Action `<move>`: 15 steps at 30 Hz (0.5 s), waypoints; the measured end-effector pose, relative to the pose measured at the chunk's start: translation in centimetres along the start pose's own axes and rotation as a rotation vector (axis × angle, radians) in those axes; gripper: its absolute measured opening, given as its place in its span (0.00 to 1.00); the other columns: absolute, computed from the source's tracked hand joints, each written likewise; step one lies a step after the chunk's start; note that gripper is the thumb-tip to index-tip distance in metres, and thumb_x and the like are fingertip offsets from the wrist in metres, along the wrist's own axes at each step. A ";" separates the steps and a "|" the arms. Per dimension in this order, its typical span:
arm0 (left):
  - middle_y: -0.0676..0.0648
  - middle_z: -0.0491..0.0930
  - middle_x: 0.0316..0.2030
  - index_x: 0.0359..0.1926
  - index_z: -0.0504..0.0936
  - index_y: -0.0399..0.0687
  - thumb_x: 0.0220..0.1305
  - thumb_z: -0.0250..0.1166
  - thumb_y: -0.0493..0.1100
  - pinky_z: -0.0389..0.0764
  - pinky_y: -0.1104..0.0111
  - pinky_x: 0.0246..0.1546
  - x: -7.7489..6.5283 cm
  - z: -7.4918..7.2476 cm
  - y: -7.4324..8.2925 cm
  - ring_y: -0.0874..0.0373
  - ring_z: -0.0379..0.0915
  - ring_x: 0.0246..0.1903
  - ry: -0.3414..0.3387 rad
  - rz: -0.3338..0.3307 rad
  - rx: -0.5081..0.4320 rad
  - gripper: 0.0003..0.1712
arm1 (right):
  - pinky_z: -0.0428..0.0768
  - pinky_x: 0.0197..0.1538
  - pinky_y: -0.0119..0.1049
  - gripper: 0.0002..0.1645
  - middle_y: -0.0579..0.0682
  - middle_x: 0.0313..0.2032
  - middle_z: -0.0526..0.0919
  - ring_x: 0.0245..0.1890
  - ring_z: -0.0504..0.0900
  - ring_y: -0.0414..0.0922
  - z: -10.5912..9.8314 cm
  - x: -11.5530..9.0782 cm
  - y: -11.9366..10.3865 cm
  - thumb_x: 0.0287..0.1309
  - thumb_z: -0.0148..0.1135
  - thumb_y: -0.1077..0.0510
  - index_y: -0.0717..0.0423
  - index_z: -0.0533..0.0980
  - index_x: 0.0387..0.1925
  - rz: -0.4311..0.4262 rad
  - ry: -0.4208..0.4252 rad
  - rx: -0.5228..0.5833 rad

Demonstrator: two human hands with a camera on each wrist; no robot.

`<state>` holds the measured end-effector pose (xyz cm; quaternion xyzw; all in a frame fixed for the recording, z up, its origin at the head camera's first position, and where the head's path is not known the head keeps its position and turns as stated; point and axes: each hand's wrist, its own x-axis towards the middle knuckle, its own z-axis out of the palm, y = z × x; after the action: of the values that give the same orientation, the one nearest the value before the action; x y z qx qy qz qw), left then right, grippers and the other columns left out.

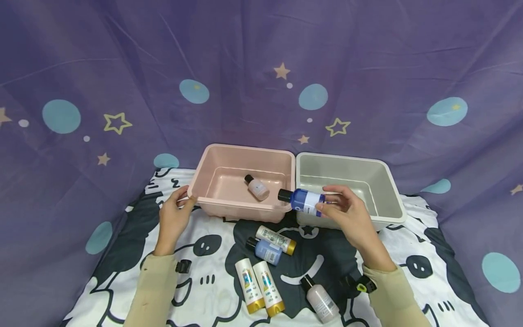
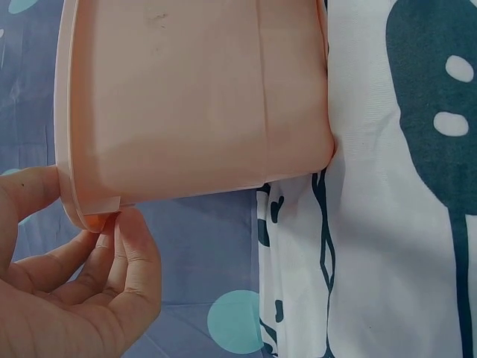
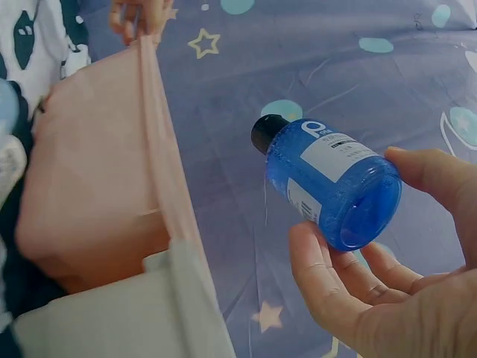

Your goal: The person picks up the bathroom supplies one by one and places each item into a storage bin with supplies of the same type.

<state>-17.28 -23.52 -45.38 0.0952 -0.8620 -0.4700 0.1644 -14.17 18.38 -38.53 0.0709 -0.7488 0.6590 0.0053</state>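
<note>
My right hand holds a clear bottle of blue liquid by its base end. The bottle lies almost level, its black cap pointing left, over the place where the two bins meet. Thumb and fingers press its sides in the right wrist view, where a white label shows. At the near left corner of the pink bin, my left hand pinches the rim, as the left wrist view also shows. A small bottle with pale pink contents and a black cap lies inside that bin.
A pale grey bin stands right of the pink one. On the patterned cloth in front lie a light blue bottle, a white tube with a gold cap, two more white tubes and a pale pink bottle. A purple curtain hangs behind.
</note>
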 end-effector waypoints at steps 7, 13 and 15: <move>0.39 0.80 0.56 0.67 0.74 0.40 0.70 0.64 0.45 0.72 0.82 0.34 0.0 0.0 -0.1 0.46 0.80 0.50 -0.009 -0.014 -0.006 0.27 | 0.85 0.47 0.42 0.32 0.63 0.52 0.78 0.47 0.83 0.50 1.8 5.3 -2.4 0.60 0.72 0.59 0.62 0.70 0.62 0.048 -0.063 0.043; 0.39 0.80 0.56 0.67 0.74 0.41 0.71 0.64 0.46 0.73 0.80 0.34 0.0 0.1 -0.1 0.46 0.80 0.50 -0.005 -0.026 -0.008 0.27 | 0.85 0.49 0.44 0.33 0.63 0.50 0.78 0.46 0.82 0.52 3.9 10.2 -3.5 0.60 0.72 0.58 0.62 0.69 0.62 0.060 -0.123 0.120; 0.40 0.80 0.57 0.67 0.74 0.41 0.71 0.64 0.46 0.74 0.80 0.34 0.1 0.1 -0.1 0.46 0.80 0.50 -0.006 -0.029 -0.014 0.27 | 0.85 0.48 0.44 0.33 0.64 0.49 0.79 0.44 0.83 0.52 4.8 11.9 -3.6 0.60 0.71 0.58 0.64 0.68 0.62 0.065 -0.134 0.137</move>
<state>-17.38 -23.52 -45.52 0.1054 -0.8578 -0.4784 0.1556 -25.10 12.02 -34.40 0.0905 -0.7025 0.7023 -0.0710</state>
